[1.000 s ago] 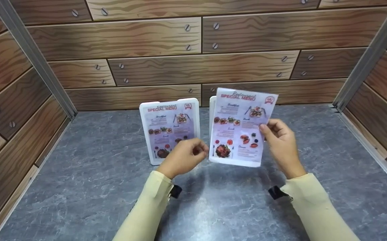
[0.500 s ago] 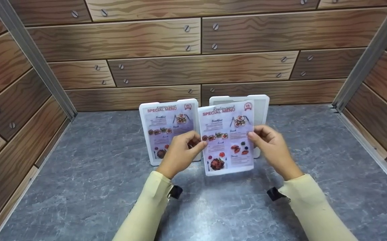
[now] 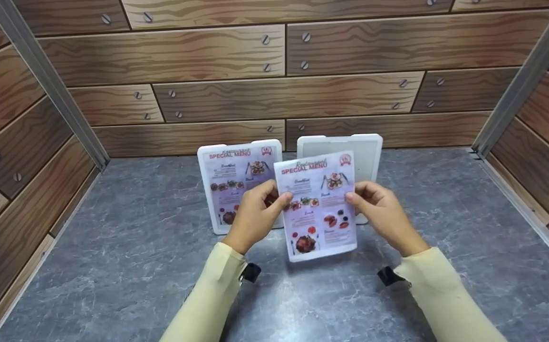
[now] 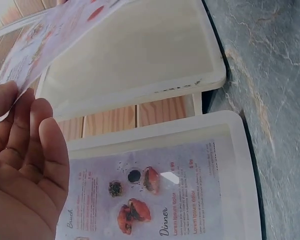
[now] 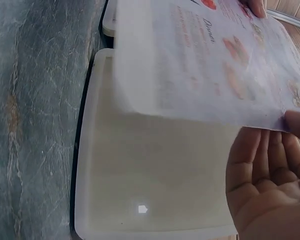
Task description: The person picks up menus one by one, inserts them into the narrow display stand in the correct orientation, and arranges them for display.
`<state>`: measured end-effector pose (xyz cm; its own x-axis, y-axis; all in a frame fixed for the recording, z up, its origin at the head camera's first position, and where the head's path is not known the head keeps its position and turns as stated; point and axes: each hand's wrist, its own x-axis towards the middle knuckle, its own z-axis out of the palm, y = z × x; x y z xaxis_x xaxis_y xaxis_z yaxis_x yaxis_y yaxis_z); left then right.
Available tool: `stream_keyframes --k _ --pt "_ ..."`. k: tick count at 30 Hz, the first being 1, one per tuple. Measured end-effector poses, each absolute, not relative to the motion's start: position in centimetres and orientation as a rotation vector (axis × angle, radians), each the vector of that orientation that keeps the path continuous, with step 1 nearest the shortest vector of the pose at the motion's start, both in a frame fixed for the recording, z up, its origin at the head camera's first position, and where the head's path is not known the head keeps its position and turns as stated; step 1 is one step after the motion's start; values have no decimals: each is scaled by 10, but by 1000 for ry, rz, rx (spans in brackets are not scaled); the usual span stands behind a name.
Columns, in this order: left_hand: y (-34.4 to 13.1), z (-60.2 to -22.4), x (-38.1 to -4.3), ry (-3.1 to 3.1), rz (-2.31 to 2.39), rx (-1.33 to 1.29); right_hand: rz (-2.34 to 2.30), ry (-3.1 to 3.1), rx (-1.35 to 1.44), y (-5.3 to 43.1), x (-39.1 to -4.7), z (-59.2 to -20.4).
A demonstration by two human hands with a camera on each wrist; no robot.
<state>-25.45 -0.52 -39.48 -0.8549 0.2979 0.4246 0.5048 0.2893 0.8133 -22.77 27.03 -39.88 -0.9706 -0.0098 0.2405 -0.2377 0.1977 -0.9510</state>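
A printed menu sheet [image 3: 319, 209], headed "Special Menu", is held up by both hands, tilted slightly. My left hand [image 3: 255, 213] pinches its left edge between thumb and fingers. On the opposite edge, the right hand [image 3: 383, 213] pinches it the same way. Behind the sheet stands a white-framed menu stand [image 3: 369, 156] with a blank pale panel, partly covered by the sheet in the head view. To its left, a second white-framed stand [image 3: 201, 166] displays a matching menu; the left hand overlaps its lower right part. The right wrist view shows the blank panel [image 5: 155, 170] below the raised sheet [image 5: 200, 75].
Both stands rest on a grey marbled tabletop [image 3: 127, 247]. A wood-patterned back wall [image 3: 217, 57] rises close behind them. Wood-patterned side walls with metal corner strips [image 3: 55, 80] bound the table left and right.
The right hand has brought the menu sheet left and down from in front of the right stand, uncovering more of its blank panel. The left hand has taken hold of the sheet's left edge.
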Motion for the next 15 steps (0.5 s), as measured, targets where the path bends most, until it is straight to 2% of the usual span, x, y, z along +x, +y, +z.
stream_keyframes --k 5,15 --pt "-5 -394 -253 -2371 -1595 -753 1850 -2314 285 269 -228 -398" --pt "-4 -397 -252 -2514 -1556 -872 1849 -2150 171 267 -226 -394"
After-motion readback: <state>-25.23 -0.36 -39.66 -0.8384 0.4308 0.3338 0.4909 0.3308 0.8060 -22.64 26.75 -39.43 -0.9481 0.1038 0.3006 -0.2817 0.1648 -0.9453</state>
